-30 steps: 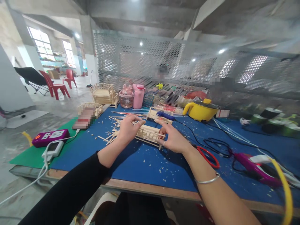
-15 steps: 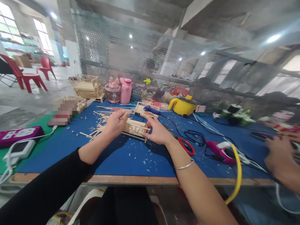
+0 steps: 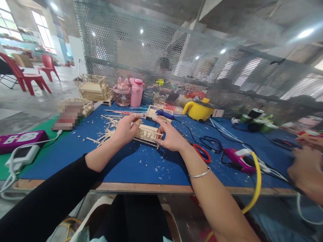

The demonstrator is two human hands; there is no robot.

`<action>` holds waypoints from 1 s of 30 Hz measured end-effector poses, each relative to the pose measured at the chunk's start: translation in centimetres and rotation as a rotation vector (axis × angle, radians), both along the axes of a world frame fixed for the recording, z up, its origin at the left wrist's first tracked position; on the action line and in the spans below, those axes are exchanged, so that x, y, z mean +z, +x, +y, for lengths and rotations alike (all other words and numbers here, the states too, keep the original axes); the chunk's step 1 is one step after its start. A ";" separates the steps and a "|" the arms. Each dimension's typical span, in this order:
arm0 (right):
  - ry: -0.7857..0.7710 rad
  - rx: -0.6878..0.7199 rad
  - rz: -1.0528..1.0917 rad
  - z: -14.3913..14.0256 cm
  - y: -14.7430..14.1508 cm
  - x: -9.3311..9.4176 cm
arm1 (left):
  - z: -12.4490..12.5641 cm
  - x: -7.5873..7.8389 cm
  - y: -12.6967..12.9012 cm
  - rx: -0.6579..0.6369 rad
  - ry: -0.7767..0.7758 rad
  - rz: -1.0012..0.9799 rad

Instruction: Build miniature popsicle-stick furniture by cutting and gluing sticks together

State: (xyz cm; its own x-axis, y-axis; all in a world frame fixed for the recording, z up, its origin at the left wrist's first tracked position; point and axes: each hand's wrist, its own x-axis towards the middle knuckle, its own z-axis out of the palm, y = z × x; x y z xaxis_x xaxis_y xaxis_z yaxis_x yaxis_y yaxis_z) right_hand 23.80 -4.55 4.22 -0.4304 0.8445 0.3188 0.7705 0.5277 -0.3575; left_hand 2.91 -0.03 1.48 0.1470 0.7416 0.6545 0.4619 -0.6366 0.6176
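On the blue mat (image 3: 121,168) in front of me lies a small frame of pale wooden sticks (image 3: 148,134), with slats and little railings. My right hand (image 3: 171,135) has its fingers and thumb around the frame's right end. At the frame's left end is my left hand (image 3: 128,128), its thumb and fingertips pinched together; whatever is between them is too small to make out. Loose wooden sticks (image 3: 107,129) are heaped just left of that hand. Behind the frame, a blue-handled tool (image 3: 165,114) with a black cord rests across another small stick frame (image 3: 151,111).
Larger stick models (image 3: 93,88) stand at the back left by a pink bottle (image 3: 136,92). A yellow pot (image 3: 200,109) is behind, red-handled scissors (image 3: 203,154) and a purple power strip (image 3: 238,159) to the right. A co-worker's hand (image 3: 304,161) is at far right.
Both hands stay at the stick frame with only slight finger shifts. The whole view has tilted down a little in the frame, and the co-worker's hand has moved slightly.
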 end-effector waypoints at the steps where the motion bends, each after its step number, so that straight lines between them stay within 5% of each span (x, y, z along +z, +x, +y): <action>1: 0.002 -0.001 0.002 0.0 0.0 0.0 | 0.1 0.0 0.0 -0.003 -0.013 0.012; 15: 0.006 -0.011 0.004 -0.1 0.0 0.1 | 0.8 -0.2 -0.3 -0.046 -0.097 -0.100; 30: -0.042 -0.044 -0.013 -0.2 -0.3 0.3 | -1.4 0.7 -0.3 -0.214 0.244 0.263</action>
